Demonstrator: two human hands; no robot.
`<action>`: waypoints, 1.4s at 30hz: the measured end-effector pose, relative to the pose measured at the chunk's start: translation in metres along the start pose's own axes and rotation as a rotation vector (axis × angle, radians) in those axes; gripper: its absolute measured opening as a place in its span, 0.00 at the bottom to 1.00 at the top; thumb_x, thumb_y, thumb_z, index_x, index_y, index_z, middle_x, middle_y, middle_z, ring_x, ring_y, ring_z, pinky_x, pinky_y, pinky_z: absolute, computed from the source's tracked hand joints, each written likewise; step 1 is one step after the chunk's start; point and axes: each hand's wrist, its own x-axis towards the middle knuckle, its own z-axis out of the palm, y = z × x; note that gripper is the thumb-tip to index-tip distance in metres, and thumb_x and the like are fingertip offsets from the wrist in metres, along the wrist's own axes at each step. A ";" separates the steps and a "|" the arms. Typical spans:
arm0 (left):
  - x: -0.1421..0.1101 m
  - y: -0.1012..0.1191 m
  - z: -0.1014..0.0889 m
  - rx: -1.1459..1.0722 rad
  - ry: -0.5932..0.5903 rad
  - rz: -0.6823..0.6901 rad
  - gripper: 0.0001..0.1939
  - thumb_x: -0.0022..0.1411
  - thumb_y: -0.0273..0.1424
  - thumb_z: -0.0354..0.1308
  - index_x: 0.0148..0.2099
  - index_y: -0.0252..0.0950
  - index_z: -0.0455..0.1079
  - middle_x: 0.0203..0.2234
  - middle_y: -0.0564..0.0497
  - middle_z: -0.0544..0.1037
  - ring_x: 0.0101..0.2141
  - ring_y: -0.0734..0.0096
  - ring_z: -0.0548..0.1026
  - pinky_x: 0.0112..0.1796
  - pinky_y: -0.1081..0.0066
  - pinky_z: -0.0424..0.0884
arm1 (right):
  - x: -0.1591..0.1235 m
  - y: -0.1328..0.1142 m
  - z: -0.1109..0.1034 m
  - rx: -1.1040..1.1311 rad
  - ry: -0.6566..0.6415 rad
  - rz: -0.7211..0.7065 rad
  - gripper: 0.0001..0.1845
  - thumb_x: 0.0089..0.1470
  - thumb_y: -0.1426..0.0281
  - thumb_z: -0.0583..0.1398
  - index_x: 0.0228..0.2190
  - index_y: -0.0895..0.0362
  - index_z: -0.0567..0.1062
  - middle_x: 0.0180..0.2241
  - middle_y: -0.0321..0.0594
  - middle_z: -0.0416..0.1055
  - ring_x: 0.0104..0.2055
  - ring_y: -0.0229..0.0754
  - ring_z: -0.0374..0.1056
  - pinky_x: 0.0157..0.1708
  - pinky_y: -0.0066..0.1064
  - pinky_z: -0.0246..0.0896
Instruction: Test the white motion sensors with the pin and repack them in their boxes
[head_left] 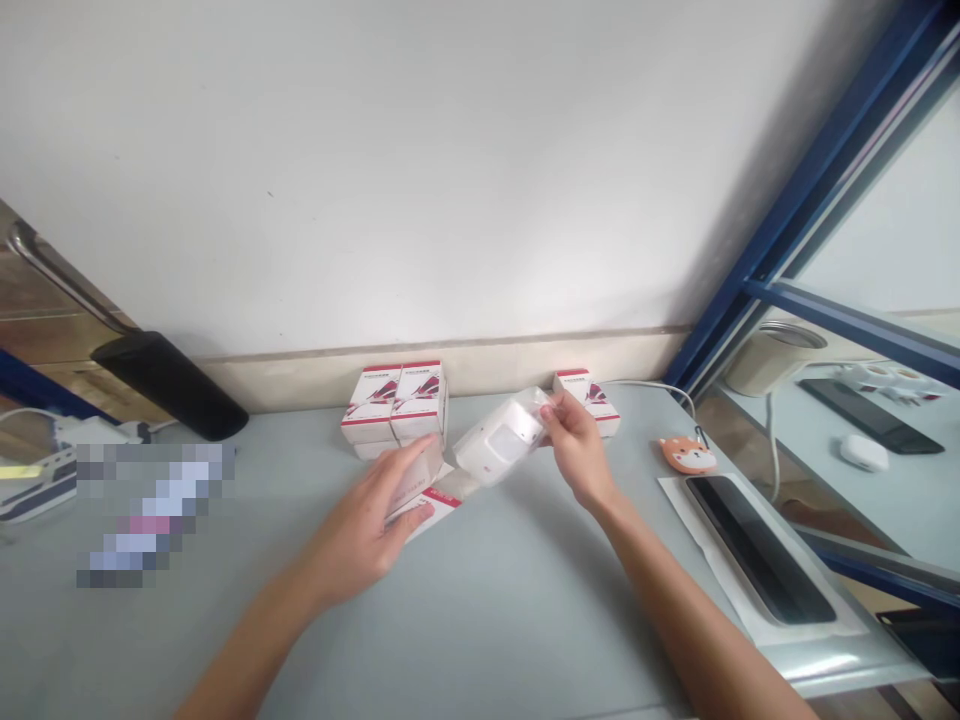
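Observation:
My left hand (pixel 371 525) is closed round a small white and red carton (pixel 439 508), tilted with its open end toward the right. At that end is a white motion sensor (pixel 501 440) in a clear plastic bag, lying slantwise above the table. The fingers of my right hand (pixel 577 435) pinch the bag's upper right end. Whether the sensor's lower end still touches the carton I cannot tell. Two matching boxes (pixel 396 405) stand side by side against the wall, and another box (pixel 601 408) stands partly behind my right hand.
On the right lie a dark phone (pixel 757 548) on a white sheet and an orange animal-face case (pixel 688 454). A black padded armrest (pixel 171 385) juts in at the left, near a white power strip (pixel 41 485). A blue frame (pixel 810 180) bounds the right side.

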 end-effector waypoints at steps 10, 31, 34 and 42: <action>0.046 0.019 -0.066 0.242 0.379 0.250 0.24 0.69 0.29 0.61 0.65 0.47 0.66 0.65 0.46 0.69 0.63 0.51 0.72 0.64 0.50 0.70 | 0.012 0.010 -0.015 0.224 0.237 0.174 0.20 0.49 0.54 0.70 0.28 0.53 0.69 0.29 0.33 0.73 0.33 0.39 0.70 0.37 0.36 0.78; 0.071 0.009 -0.013 0.252 0.684 0.546 0.21 0.59 0.16 0.59 0.51 0.42 0.72 0.49 0.46 0.78 0.52 0.55 0.80 0.53 0.54 0.79 | 0.019 0.014 -0.022 0.269 0.340 0.169 0.19 0.46 0.55 0.71 0.30 0.54 0.73 0.32 0.37 0.78 0.32 0.41 0.73 0.31 0.35 0.78; 0.067 0.005 -0.007 0.257 0.636 0.304 0.14 0.65 0.22 0.55 0.50 0.40 0.73 0.50 0.43 0.78 0.54 0.53 0.78 0.54 0.53 0.77 | 0.018 0.014 -0.020 0.256 0.353 0.171 0.18 0.46 0.56 0.71 0.30 0.54 0.73 0.31 0.36 0.78 0.32 0.40 0.74 0.30 0.34 0.77; 0.107 -0.035 -0.002 0.187 0.516 -0.096 0.22 0.74 0.30 0.38 0.41 0.40 0.75 0.38 0.45 0.84 0.42 0.58 0.80 0.47 0.59 0.73 | 0.015 0.019 -0.013 0.234 0.340 0.170 0.18 0.47 0.57 0.70 0.28 0.53 0.71 0.30 0.35 0.76 0.31 0.39 0.72 0.30 0.35 0.78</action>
